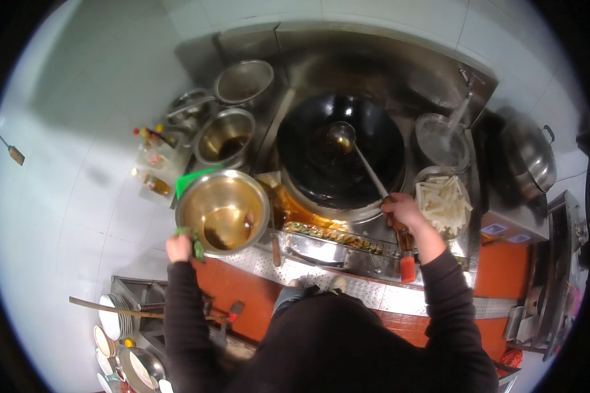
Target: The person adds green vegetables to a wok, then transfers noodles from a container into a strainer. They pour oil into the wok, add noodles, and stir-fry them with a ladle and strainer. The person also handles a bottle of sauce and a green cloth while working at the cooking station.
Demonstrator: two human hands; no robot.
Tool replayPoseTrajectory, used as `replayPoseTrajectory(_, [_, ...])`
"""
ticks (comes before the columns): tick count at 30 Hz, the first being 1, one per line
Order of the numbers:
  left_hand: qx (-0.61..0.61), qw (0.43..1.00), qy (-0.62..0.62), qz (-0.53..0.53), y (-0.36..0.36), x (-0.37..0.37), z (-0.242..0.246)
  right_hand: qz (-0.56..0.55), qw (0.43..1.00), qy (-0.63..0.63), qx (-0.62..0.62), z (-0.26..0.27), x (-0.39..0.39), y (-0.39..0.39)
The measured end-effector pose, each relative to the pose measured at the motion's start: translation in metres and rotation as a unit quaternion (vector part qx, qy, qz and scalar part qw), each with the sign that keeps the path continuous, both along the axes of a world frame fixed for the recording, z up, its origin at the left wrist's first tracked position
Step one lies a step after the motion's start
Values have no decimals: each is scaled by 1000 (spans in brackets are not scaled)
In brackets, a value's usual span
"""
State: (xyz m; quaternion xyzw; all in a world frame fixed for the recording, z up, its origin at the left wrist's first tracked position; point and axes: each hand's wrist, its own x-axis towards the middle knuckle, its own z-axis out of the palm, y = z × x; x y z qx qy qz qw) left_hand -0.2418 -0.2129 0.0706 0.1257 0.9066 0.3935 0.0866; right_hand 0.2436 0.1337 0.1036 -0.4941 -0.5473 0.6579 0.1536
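Note:
My right hand (pixel 404 212) grips the wooden end of a long-handled steel ladle (pixel 371 169). Its round bowl hangs over the middle of a large black wok (pixel 319 167) and holds some dark liquid. In my left hand (pixel 179 248) is a crumpled green bundle (pixel 197 247); whether it is leaves or cloth I cannot tell. That hand is at the near left rim of a wide steel bowl (pixel 223 216), which has dark residue and a little oil inside. Right of the wok, a container of pale cut strips (pixel 442 201) lies just beyond my right wrist.
Water runs from a tap (pixel 467 88) into a basin (pixel 440 140). At left stand a steel pot with dark liquid (pixel 228 140), a strainer (pixel 244 82) and bottles (pixel 155 184). A red-ended brush (pixel 407 265) is below my right hand. Stacked plates (pixel 115 317) are lower left.

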Motion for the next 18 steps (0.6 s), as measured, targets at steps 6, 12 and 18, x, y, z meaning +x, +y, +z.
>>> replayPoseTrajectory(6, [290,931,-213,58,-47,35,-14,-53,995,1,-81,10,0,-44])
replayPoseTrajectory(12, [323,911,-257,-22,-12,61,49,-126,984,-90,83,-3,-37,-73])
replayPoseTrajectory(18, [330,882,-286,-175,39,106,92,-158,944,18,291,27,-6,-204])
